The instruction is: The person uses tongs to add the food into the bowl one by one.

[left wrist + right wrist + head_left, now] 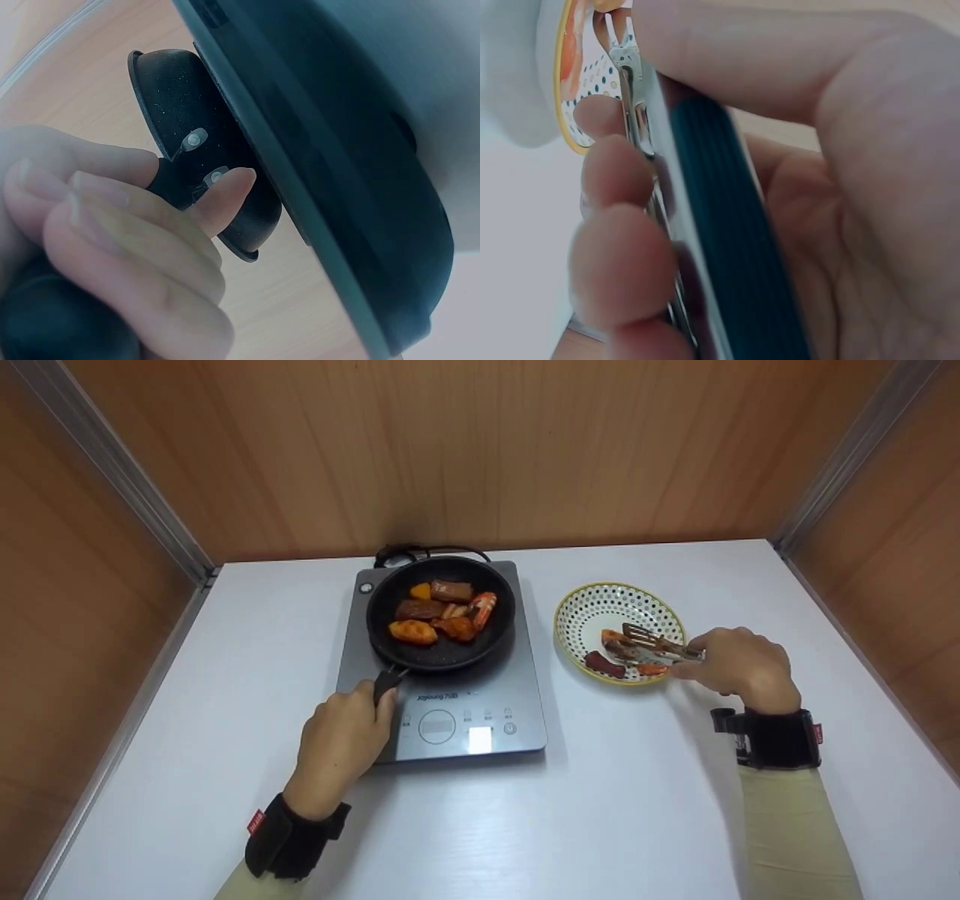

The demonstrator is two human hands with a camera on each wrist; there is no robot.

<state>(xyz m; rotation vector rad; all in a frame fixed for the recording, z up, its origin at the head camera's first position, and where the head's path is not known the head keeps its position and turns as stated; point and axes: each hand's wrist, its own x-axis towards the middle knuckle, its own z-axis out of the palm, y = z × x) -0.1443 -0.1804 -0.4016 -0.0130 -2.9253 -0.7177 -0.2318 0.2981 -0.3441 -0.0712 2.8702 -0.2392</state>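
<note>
My left hand (341, 739) grips the black handle (388, 682) of a frying pan (441, 656), fingers curled round it in the left wrist view. Several food pieces lie in the pan, among them two brown meat slabs (420, 609), a shrimp (482, 610) and a yellow-orange piece (412, 632). My right hand (739, 666) holds metal tongs (660, 643) with slotted ends over a dotted plate (570, 622). The tong tips are down among food there: a dark red piece (604, 664) and orange pieces (651, 669). Whether they grasp a piece I cannot tell. Dark grip strips (735, 225) line the tongs.
Under the pan is a grey induction cooker (450, 742) with a touch panel, its black cord (397, 553) coiled behind. Both stand on a white table (600, 810). Wood-grain panels (480, 450) rise at the back and both sides.
</note>
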